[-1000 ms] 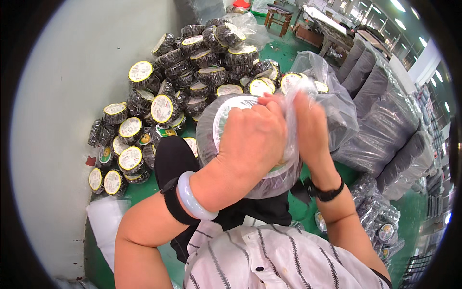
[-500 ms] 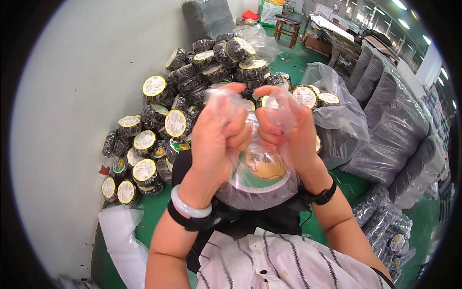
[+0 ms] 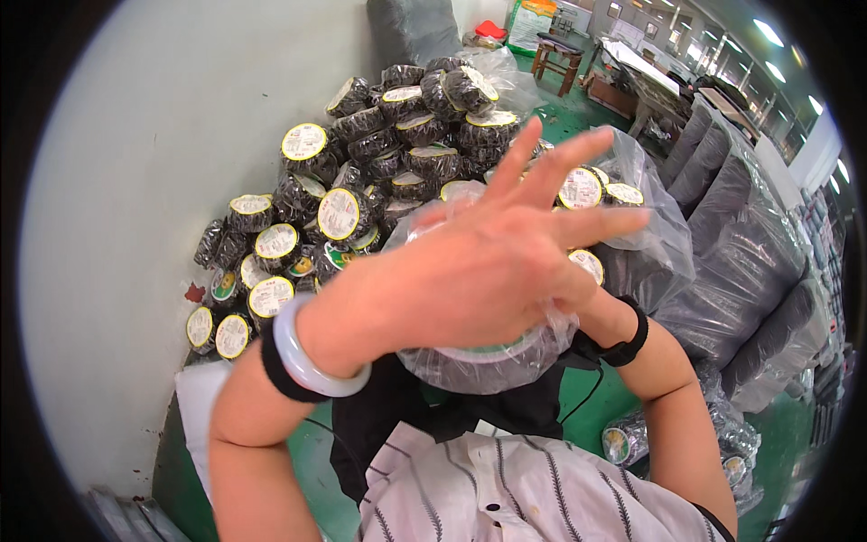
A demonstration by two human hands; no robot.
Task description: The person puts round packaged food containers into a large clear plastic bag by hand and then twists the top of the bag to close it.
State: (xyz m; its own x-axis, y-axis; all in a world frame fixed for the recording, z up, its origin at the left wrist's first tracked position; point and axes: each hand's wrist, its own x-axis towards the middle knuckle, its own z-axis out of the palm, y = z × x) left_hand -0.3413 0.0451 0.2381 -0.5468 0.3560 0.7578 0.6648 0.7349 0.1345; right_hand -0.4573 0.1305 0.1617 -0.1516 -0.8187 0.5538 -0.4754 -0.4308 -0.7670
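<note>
A clear plastic bag holds a round pack with a white and green rim, between my knees. My left hand crosses over the top of the bag, palm down. Three of its fingers are spread up and to the right; the index finger and thumb are bent down together at the plastic, partly hidden. My right hand lies under and behind the left one at the gathered bag top, its fingers mostly covered. A reddish fingertip shows through the plastic left of the left hand's knuckles.
Ahead, a heap of round, dark, film-wrapped packs with pale labels leans by the white wall. Large grey bundles in plastic stand on the right. More wrapped packs lie low right; a white sheet lies low left.
My left hand has swung right across the right hand, and three of its fingers have spread. Earlier both hands were fists side by side, pulling up the bag's top; the pack is now more covered.
</note>
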